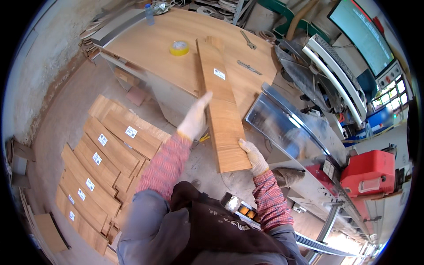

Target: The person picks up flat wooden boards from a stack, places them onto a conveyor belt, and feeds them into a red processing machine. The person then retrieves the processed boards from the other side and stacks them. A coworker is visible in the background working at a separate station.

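A long wooden board (226, 119) with a white label lies lengthwise away from me, its far part over the workbench and its near end jutting out past the bench edge. My left hand (193, 119), in a pale glove and slightly blurred, is closed at the board's left edge; its fingers are partly hidden. Near the board's close right corner my right hand (253, 157), in a pale knit glove, grips the edge with the thumb on top. Another piece of wood (215, 42) shows behind the far end.
On the workbench (154, 62) lie yellow tape (179, 48), a wrench (248, 39), a flat metal tool (249, 67) and a bottle (149, 14). Several labelled boards (95, 176) are stacked at the left. To the right stand a shiny metal machine (287, 121), a red box-shaped unit (369, 172) and a monitor (362, 35).
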Available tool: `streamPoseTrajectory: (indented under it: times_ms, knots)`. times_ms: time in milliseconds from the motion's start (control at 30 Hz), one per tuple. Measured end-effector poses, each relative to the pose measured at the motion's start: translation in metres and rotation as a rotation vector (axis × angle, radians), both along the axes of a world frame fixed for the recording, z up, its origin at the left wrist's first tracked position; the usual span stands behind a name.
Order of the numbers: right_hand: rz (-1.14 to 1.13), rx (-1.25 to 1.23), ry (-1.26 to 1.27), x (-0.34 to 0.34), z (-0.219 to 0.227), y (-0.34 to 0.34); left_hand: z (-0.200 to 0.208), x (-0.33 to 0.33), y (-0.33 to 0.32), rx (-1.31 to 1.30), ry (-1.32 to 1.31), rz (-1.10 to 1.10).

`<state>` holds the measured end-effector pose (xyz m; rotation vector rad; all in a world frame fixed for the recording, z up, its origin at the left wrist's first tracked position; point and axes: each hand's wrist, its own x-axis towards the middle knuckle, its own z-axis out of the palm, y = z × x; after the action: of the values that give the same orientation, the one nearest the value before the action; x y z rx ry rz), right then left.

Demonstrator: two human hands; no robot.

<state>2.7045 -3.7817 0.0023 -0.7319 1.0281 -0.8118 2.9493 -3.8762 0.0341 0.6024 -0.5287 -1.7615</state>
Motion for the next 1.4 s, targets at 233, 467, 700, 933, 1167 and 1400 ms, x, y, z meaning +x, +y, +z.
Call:
streamPoseTrajectory:
  times_ms: [233, 467, 700, 933, 1167, 1400]
  knots:
    - [0.079, -0.278, 0.337, -0.006, 0.043, 0.032, -0.022, 0.000, -0.051, 0.047, -0.131, -0.053]
    - [0.089, -0.542, 0.868, -0.011, 0.146, 0.075, 0.061, -0.020, -0.032, -0.179, 0.039, 0.127]
    - [-0.102, -1.355, 1.431, -0.016, 0.134, 0.133, 0.069, -0.070, -0.006, -0.531, 0.504, -0.274]
    - [-0.216, -1.366, 1.395, -0.056, 0.120, 0.198, 0.066, -0.127, 0.021, -1.052, 1.011, -0.698]
    - [-0.532, -0.854, 1.220, -0.169, 0.035, 0.247, 0.040, -0.175, 0.065, -0.738, 1.017, -0.434]
    - [-0.484, -0.984, 0.773, -0.147, 0.070, 0.254, -0.003, -0.135, 0.049, -0.163, 0.277, -0.010]
